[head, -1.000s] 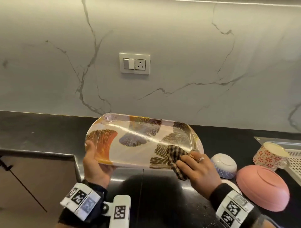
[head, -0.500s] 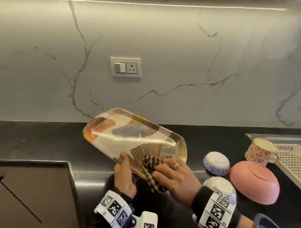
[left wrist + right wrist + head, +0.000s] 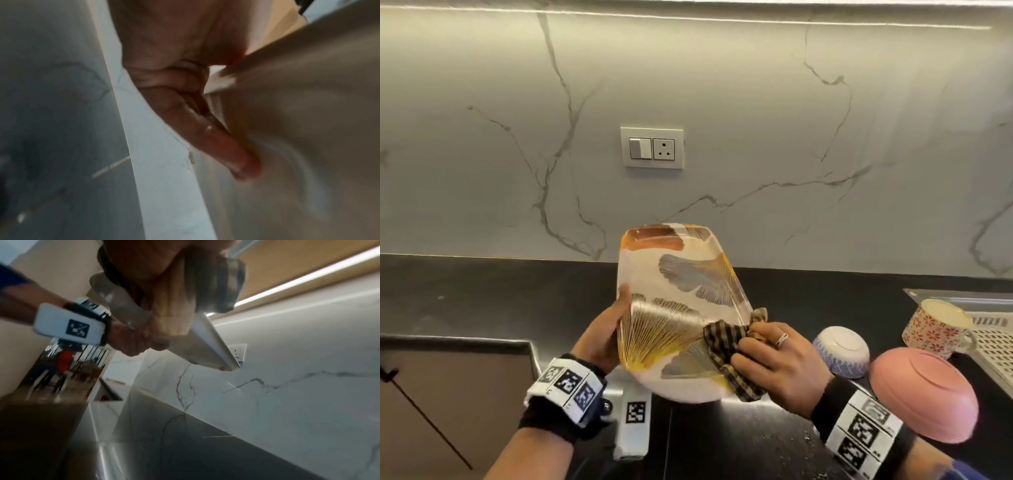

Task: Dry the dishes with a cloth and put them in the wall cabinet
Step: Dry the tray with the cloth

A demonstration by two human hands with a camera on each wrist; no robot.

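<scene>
A long leaf-patterned tray [image 3: 681,308] is held above the black counter, one short end pointing away toward the wall. My left hand [image 3: 602,335] grips its left edge, thumb on top. My right hand [image 3: 774,356] holds a brown checked cloth [image 3: 726,346] pinched over the tray's right edge near its near end. In the right wrist view the cloth [image 3: 222,280] bunches over the tray's pale underside [image 3: 197,345]. In the left wrist view my left fingers [image 3: 205,133] lie along the blurred tray.
On the counter at right lie an upturned blue-and-white bowl [image 3: 840,349], an upturned pink bowl [image 3: 924,394], a red-flowered mug [image 3: 938,325] and a white drying rack [image 3: 993,342]. A marble wall with a socket [image 3: 652,147] stands behind. A sink edge [image 3: 530,346] is at left.
The tray has turned from lying crosswise to pointing away from me. My left hand shifted along its edge, and the cloth slid to the right rim.
</scene>
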